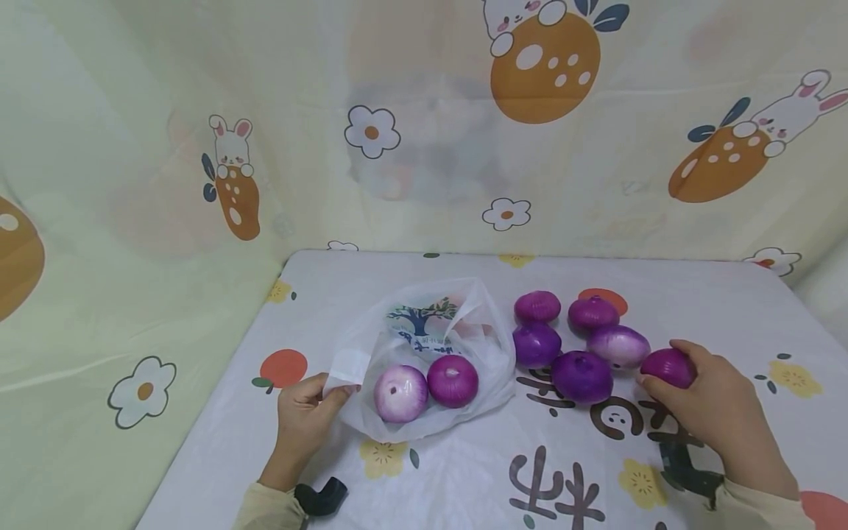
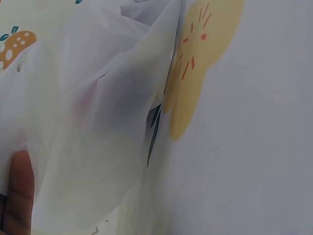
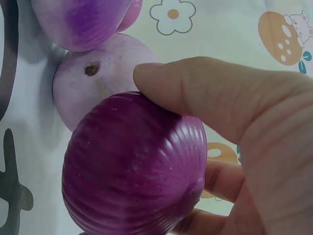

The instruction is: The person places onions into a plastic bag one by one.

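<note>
My left hand (image 1: 306, 423) pinches the edge of a white plastic bag (image 1: 354, 364) between thumb and fingers; the left wrist view shows the thin bag (image 2: 107, 132) with a fingertip beside it. Inside the bag's mouth lie a pale purple onion (image 1: 400, 394) and a darker red onion (image 1: 453, 381), side by side. On the right, my right hand (image 1: 718, 401) holds a red onion (image 1: 668, 367) with thumb on one side and fingers on the other. That onion (image 3: 134, 164) looks glossy and ridged in the right wrist view, close to a paler onion (image 3: 105, 81).
Several purple onions, among them a dark one (image 1: 582, 377) and a pale one (image 1: 619, 347), sit grouped between the bag and my right hand. The patterned white tablecloth (image 1: 464, 478) covers the table, and a printed curtain (image 1: 424, 184) hangs behind it.
</note>
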Motion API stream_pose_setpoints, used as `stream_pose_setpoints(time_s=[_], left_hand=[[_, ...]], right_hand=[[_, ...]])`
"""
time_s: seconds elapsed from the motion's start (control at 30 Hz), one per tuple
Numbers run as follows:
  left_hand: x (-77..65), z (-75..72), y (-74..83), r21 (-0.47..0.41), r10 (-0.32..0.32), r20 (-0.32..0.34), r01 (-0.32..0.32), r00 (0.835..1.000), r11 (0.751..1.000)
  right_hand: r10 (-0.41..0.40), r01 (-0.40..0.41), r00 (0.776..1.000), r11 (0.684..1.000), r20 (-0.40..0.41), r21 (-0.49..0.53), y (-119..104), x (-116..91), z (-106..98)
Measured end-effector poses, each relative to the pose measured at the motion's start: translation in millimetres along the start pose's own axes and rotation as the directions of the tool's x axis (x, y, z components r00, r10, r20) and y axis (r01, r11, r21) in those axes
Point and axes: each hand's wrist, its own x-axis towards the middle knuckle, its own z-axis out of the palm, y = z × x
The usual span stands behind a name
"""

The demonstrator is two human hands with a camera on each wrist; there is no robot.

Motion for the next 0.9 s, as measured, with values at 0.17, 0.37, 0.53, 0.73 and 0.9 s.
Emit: stream_pose_setpoints(time_s=[0.17,0.37,0.53,0.73,0.9], left_hand=[[0.5,0.2,-0.9,-0.007,0.003,0.006,-0.003,1.0,1.0],[0.8,-0.4,-1.5,0.019,0.018,0.004,-0.018,1.0,1.0],[0.8,-0.2,-1.1,0.017,0.01,0.002,-0.01,1.0,1.0],[0.9,0.0,-0.5,0.001,-0.001,0.002,0.001,1.0,1.0],[0.9,0.1,-0.5,0.0,0.002,0.003,-0.002,1.0,1.0]], right_hand=[[0.008,-0.008,1.0,1.0,-0.01,0.002,-4.0,-1.5,-1.2],[-0.004,0.004,0.999,1.0,-0.035,-0.002,-5.7,-1.5,0.1],[-0.016,0.016,0.999,1.0,-0.05,0.005,-6.4,-2.0,0.3],[-0.026,0.027,0.997,1.0,-0.072,0.014,-8.4,-3.2,-0.1],[-0.04,0.042,0.995,0.999,-0.092,0.02,-10.9,-4.0,1.3]])
